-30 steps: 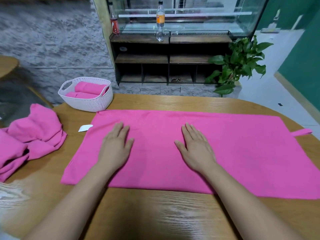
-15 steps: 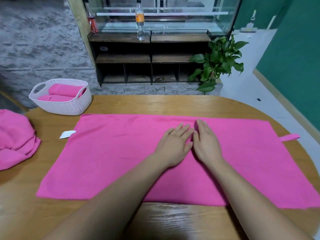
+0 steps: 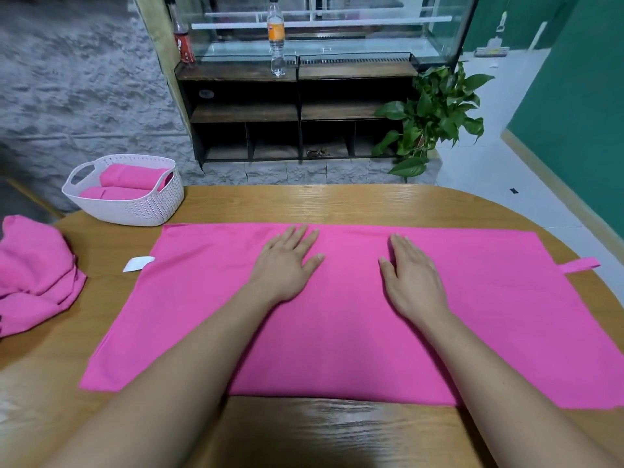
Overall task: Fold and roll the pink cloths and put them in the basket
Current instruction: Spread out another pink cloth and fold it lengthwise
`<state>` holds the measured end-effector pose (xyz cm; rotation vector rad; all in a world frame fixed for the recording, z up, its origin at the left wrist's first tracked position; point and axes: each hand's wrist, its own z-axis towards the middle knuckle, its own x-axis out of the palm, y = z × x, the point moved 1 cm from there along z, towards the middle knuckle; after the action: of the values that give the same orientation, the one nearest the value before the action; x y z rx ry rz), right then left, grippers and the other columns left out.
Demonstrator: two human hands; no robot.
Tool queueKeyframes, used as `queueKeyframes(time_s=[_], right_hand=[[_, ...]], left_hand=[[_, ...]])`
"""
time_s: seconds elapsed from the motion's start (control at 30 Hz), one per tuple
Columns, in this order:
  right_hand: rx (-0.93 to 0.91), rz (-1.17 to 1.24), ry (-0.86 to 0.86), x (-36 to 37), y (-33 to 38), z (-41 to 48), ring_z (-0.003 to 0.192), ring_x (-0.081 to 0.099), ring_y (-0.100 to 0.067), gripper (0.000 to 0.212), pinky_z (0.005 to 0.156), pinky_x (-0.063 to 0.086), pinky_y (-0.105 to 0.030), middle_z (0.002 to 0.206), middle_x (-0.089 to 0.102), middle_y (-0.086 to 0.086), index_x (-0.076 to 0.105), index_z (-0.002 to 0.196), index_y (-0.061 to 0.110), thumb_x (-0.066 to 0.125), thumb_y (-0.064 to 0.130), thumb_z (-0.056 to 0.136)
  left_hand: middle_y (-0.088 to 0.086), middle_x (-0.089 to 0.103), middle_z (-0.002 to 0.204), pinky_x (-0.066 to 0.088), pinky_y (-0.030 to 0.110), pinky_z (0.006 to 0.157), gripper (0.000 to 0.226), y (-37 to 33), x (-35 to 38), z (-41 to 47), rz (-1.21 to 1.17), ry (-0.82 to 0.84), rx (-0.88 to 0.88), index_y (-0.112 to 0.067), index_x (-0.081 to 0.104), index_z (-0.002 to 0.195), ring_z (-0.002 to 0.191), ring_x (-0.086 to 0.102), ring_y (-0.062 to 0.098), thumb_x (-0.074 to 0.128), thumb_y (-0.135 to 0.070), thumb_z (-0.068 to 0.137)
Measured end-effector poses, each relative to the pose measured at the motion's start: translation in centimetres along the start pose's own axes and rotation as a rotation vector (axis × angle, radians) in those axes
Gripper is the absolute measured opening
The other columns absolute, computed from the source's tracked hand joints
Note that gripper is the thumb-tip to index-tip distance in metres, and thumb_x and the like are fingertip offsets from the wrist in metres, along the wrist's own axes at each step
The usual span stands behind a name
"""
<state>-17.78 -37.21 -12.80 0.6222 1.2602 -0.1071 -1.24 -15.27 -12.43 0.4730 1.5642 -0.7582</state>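
On the oval wooden surface [image 3: 337, 204], the flat rectangular pink cloth [image 3: 337, 332] lies spread in front of the person, its long axis running left to right and its small loop [image 3: 579, 265] pointing off the right short edge. The left hand [image 3: 283, 268] and right hand [image 3: 413, 282] rest palm-down near its far long edge, each grip spread flat, pinching nothing. Smoothing should go best with both palms swept outward along that axis under even pressure, so no crease gets folded in.
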Motion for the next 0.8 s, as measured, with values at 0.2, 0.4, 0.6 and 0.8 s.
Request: queueKeyframes(time_s=[0.2, 0.4, 0.6, 0.8], right_hand=[[-0.003, -0.018, 0.005, 0.1, 0.0, 0.0, 0.158, 0.028, -0.023, 0.060, 0.129, 0.020, -0.041, 0.168, 0.037, -0.009, 0.036, 0.162, 0.010, 0.044, 0.038, 0.109], [-0.012, -0.030, 0.004, 0.2, 0.0, 0.1, 0.158, 0.028, -0.023, 0.060, 0.130, 0.021, -0.042, 0.168, 0.037, -0.010, 0.037, 0.162, 0.010, 0.045, 0.039, 0.109], [-0.019, -0.028, -0.002, 0.2, -0.1, 0.0, 0.158, 0.028, -0.024, 0.060, 0.129, 0.020, -0.042, 0.168, 0.036, -0.009, 0.038, 0.161, 0.010, 0.044, 0.039, 0.109], [-0.024, -0.009, -0.005, 0.2, -0.1, -0.1, 0.159, 0.027, -0.023, 0.059, 0.129, 0.019, -0.041, 0.169, 0.035, -0.008, 0.039, 0.161, 0.011, 0.044, 0.040, 0.110]], left_hand=[[-0.009, 0.004, 0.175, 0.006, 0.041, 0.131, 0.070, 7.4, -1.1, -0.7, 0.044, -0.043, -0.092, -0.040, 0.013, 0.167, 0.162, 0.002, 0.012, 0.017, -0.071, 0.104], [-0.009, 0.011, 0.175, 0.011, 0.041, 0.130, 0.073, 13.2, -2.4, -1.3, 0.039, -0.061, -0.178, -0.041, 0.018, 0.167, 0.162, 0.006, 0.013, 0.018, -0.075, 0.102], [-0.005, 0.017, 0.174, 0.014, 0.045, 0.130, 0.068, 17.8, -3.6, -0.9, 0.007, -0.065, -0.197, -0.036, 0.025, 0.166, 0.162, 0.010, 0.018, 0.027, -0.069, 0.106], [-0.008, 0.026, 0.172, 0.021, 0.049, 0.128, 0.070, 21.0, -4.2, -0.4, -0.029, -0.104, -0.227, -0.037, 0.033, 0.163, 0.161, 0.017, 0.017, 0.021, -0.071, 0.103]])
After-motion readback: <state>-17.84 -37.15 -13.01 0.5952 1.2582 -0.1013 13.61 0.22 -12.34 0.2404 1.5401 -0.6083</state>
